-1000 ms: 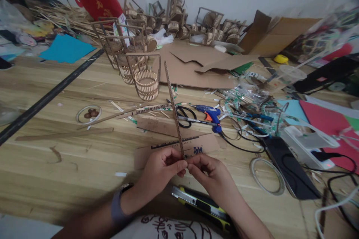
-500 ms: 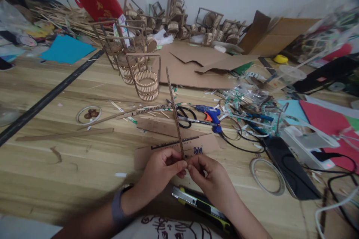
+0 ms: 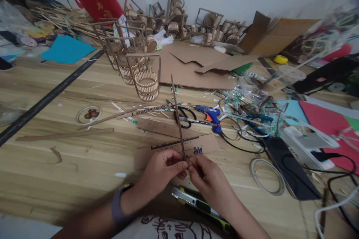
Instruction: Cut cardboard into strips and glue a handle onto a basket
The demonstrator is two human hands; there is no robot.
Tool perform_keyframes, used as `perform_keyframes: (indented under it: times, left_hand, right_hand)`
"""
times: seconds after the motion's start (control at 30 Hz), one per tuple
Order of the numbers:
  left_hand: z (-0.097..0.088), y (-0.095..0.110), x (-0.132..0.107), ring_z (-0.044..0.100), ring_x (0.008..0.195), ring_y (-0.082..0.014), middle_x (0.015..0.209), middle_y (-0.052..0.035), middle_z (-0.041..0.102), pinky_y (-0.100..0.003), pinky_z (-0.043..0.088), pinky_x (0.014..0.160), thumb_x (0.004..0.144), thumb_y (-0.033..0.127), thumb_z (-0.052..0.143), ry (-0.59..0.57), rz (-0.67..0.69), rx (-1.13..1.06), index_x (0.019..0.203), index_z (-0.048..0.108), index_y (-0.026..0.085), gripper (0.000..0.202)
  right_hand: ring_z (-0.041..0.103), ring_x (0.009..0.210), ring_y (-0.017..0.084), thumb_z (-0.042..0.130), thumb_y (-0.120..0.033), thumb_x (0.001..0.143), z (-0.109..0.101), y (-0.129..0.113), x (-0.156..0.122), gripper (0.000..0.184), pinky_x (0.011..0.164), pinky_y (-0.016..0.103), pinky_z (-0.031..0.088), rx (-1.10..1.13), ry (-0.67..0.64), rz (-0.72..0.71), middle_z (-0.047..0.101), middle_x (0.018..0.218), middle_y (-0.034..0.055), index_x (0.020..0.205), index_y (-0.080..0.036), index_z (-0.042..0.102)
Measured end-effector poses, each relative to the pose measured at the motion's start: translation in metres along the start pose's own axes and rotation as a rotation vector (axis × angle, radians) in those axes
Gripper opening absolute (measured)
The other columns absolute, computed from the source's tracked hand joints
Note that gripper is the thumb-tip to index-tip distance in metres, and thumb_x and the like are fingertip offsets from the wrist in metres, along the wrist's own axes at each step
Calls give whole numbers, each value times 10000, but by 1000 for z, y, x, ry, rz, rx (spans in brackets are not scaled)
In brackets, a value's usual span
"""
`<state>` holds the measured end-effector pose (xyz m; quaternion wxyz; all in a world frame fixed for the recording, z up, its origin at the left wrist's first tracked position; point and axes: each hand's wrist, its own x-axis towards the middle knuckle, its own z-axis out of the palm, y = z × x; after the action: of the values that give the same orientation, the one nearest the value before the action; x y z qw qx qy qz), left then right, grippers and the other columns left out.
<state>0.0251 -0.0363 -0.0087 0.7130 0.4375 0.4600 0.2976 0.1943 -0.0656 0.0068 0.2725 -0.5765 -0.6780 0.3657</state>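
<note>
A long thin strip of corrugated cardboard [image 3: 178, 119] points away from me, its near end pinched between my hands. My left hand [image 3: 165, 168] is closed on that end with thumb and fingers. Right beside it, my right hand [image 3: 209, 175] pinches the same end, the fingertips of both hands nearly meeting. Under the strip lies a flat cardboard piece [image 3: 159, 149] with printing on it. A yellow-and-black utility knife [image 3: 196, 203] rests below my hands, partly covered by my right forearm. Beyond the strip are black-handled scissors [image 3: 190, 117] and a blue glue gun [image 3: 213, 115].
Small stick-sided baskets with tall handles [image 3: 146, 86] stand behind, with several more by the wall. Cardboard sheets [image 3: 190, 67] lie at the back. To the right are a phone [image 3: 291, 168], a tape ring [image 3: 267, 176], a power strip [image 3: 305, 149] and cords. A ring with brown balls [image 3: 89, 115] sits left.
The strip's far end has dropped lower and shifted slightly right. My right hand has moved a little to the right; both hands keep their pinch on the near end.
</note>
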Motion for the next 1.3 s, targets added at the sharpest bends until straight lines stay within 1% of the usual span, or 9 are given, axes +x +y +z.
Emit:
perform_keyframes:
  times: [0.13,0.27,0.37,0.5,0.63,0.77,1.03,1.3]
  left_hand:
    - [1,1,-2,633,598,-150,658,-9,680,-258,479,605,708,444,753,-43,-37,-26,784,662,159,308]
    - [3,2,-2,609,579,-137,631,-2,661,-254,463,599,698,433,756,-59,-68,-58,765,655,156,303]
    - [2,3,-1,621,593,-146,632,-1,654,-265,482,613,693,435,762,-22,-34,-91,742,633,161,307]
    - [1,0,1,634,603,-153,646,2,648,-270,498,614,715,430,763,14,37,-82,747,629,163,301]
    - [-1,-4,1,652,623,-165,653,-2,660,-278,512,626,733,426,764,23,75,-53,761,625,168,294]
    - [-1,-5,0,662,637,-177,654,-3,666,-289,516,643,741,430,758,42,80,-13,771,610,179,293]
    - [1,-3,-2,647,635,-175,656,-10,669,-286,500,639,743,402,723,78,101,55,753,605,188,245]
    - [0,-3,-2,649,623,-174,648,-10,678,-274,500,613,745,403,718,51,92,81,758,620,189,236]
  right_hand:
    - [452,550,136,470,-223,859,-4,3,1,164,514,238,355,-26,20,-41,516,618,-28,700,-239,507]
    - [488,550,134,502,-257,866,-9,3,3,171,516,228,385,23,40,-32,535,604,-29,699,-235,535]
    - [516,557,137,532,-266,877,-10,1,3,203,534,229,414,38,57,-36,563,602,-21,693,-229,608]
    - [545,570,141,561,-238,885,-7,-1,1,209,557,234,436,25,75,-58,610,622,-9,734,-232,706]
    - [543,553,142,565,-238,880,-4,-1,1,218,544,239,435,50,103,-59,629,616,-4,744,-232,735]
    - [536,542,138,567,-234,856,-3,-1,2,217,532,237,427,58,119,-45,632,609,-2,728,-226,742]
    - [523,542,133,566,-224,833,-4,1,2,217,525,233,410,48,86,-3,620,602,-6,703,-221,739]
    - [601,624,156,557,-266,886,-10,5,4,243,589,247,442,63,-30,0,681,673,12,743,-225,748]
